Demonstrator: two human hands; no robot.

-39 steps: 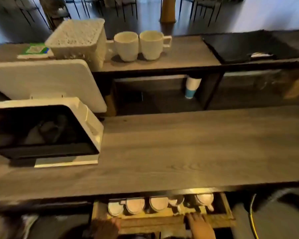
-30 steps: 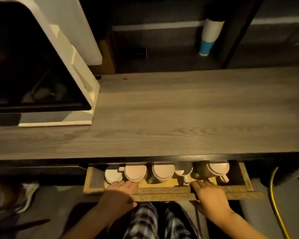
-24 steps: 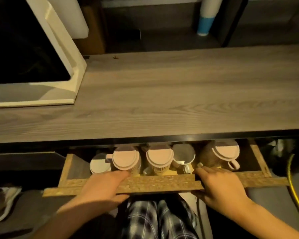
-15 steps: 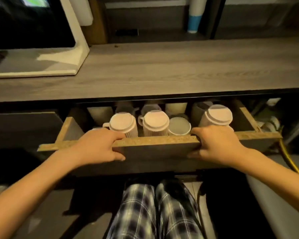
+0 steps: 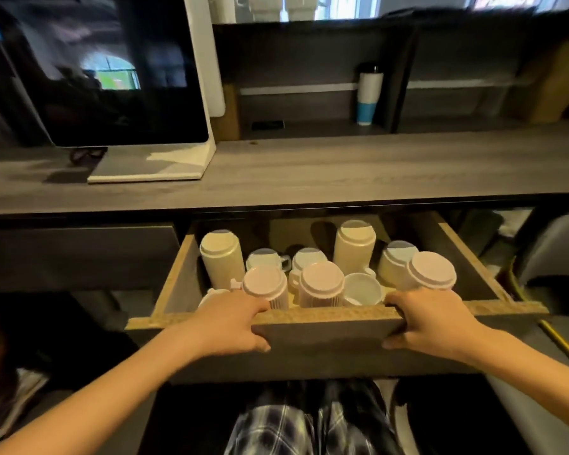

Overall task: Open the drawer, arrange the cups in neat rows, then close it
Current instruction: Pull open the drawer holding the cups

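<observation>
The left grip [image 5: 224,323] and right grip [image 5: 431,320] held the drawer [image 5: 326,333] front. A slow, even pull suited the cups [image 5: 322,279], maybe ten, just behind.

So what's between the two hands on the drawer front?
Head view: only bare drawer front between left hand and right hand; ribbed cups stand just behind.
</observation>
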